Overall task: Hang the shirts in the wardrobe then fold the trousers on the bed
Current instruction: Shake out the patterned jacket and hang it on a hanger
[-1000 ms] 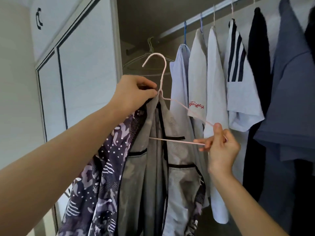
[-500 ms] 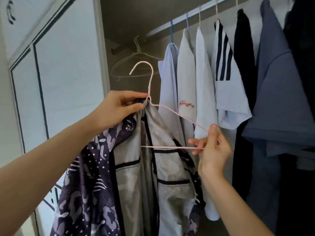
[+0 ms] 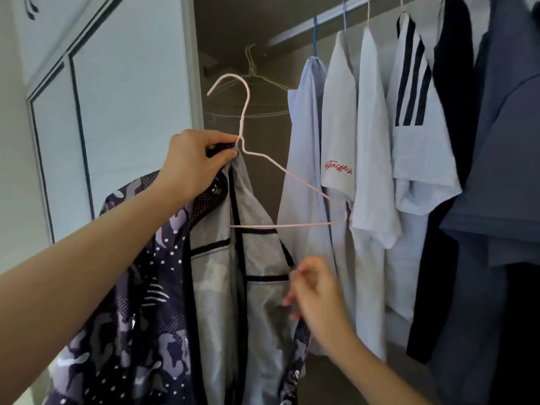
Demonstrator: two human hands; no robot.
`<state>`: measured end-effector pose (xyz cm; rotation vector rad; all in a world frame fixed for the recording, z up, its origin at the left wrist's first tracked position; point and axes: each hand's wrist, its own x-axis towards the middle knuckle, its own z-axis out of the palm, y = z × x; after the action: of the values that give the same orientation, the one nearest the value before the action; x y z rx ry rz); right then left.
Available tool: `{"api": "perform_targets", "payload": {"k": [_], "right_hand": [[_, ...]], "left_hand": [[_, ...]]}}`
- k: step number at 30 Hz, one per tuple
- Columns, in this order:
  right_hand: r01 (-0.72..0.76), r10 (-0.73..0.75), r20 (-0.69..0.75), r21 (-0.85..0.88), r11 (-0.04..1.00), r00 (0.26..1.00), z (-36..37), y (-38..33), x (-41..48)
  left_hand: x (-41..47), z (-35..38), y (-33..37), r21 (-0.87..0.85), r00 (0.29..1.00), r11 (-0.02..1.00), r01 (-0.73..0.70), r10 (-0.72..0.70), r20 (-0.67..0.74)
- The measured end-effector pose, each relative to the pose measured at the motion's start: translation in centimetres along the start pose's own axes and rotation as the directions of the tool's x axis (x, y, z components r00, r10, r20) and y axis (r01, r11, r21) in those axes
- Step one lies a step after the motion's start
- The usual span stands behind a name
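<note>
Shirts (image 3: 339, 159) hang on the wardrobe rail (image 3: 304, 27), while the left hand (image 3: 193, 162) pinches the collar of the patterned shirt (image 3: 131, 317) at the pink hanger (image 3: 244, 118), only 1 shoulder threaded, the right hand (image 3: 315, 290) too blurred to judge its grip, trousers unseen.

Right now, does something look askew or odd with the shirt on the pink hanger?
Yes. The patterned shirt hangs bunched on one side of the pink hanger only, pinched at the hanger's neck by the left hand. The hanger's other shoulder and most of its bottom bar stick out bare. The shirt's grey lining shows.
</note>
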<state>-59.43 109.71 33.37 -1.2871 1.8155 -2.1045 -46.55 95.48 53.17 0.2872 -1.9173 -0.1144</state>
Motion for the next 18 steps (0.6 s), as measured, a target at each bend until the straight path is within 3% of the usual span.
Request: {"api": "perform_targets", "payload": {"k": [1, 3, 6, 9, 12, 16, 18], "right_hand": [[0.027, -0.005, 0.122, -0.178, 0.984, 0.993, 0.8, 0.1, -0.7], [0.103, 0.062, 0.294, -0.514, 0.852, 0.954, 2.3, 0.6, -1.6], [0.131, 0.146, 0.303, -0.730, 0.671, 0.942, 4.0, 1.7, -2.4], [0.171, 0.102, 0.288, -0.778, 0.604, 0.952, 5.0, 2.7, -2.7], [0.168, 0.052, 0.257, -0.760, 0.628, 0.965, 4.4, 3.4, -1.7], [0.133, -0.118, 0.068, -0.668, 0.732, 0.991, 1.4, 3.4, 0.2], [0.171, -0.244, -0.008, -0.691, 0.703, 0.970, -0.5, 3.3, 0.9]], "left_hand": [[0.1, 0.0, 0.0, 0.005, 1.000, 1.000, -0.010, 0.010, -0.001], [0.3, 0.1, -0.1, 0.002, 1.000, 1.000, -0.028, 0.028, -0.008], [0.4, 0.1, -0.4, -0.008, 0.999, 1.000, -0.026, 0.025, -0.029], [0.4, -0.3, -0.9, -0.020, 0.998, 1.000, -0.024, 0.023, -0.061], [0.3, -1.0, -1.7, -0.028, 0.995, 1.000, -0.013, 0.010, -0.101], [0.3, -2.5, -3.6, 0.020, 0.982, 0.999, 0.029, -0.025, -0.186], [0.2, -3.0, -4.3, 0.014, 0.977, 0.999, 0.042, -0.039, -0.210]]}}
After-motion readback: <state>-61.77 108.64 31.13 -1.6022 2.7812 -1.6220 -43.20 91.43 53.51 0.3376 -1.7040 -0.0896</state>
